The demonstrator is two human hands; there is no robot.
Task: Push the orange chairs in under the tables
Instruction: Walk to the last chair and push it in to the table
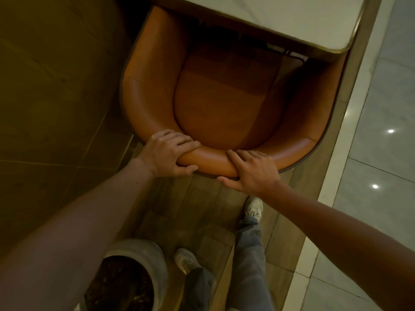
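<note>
An orange leather tub chair (220, 104) fills the middle of the head view, seen from above. Its front part lies in shadow under the white marble table (280, 16) with a brass rim at the top. My left hand (166, 153) grips the padded top of the backrest, fingers over the inside and thumb on the outside. My right hand (251, 169) clamps the same rim just to the right, thumb underneath. Both arms are stretched out straight.
A grey planter (143, 261) with dark soil stands by my left leg at the bottom. A dark panelled wall (56, 97) runs along the left. Glossy pale floor tiles (381, 153) lie to the right past a light border strip. My feet stand on wood flooring.
</note>
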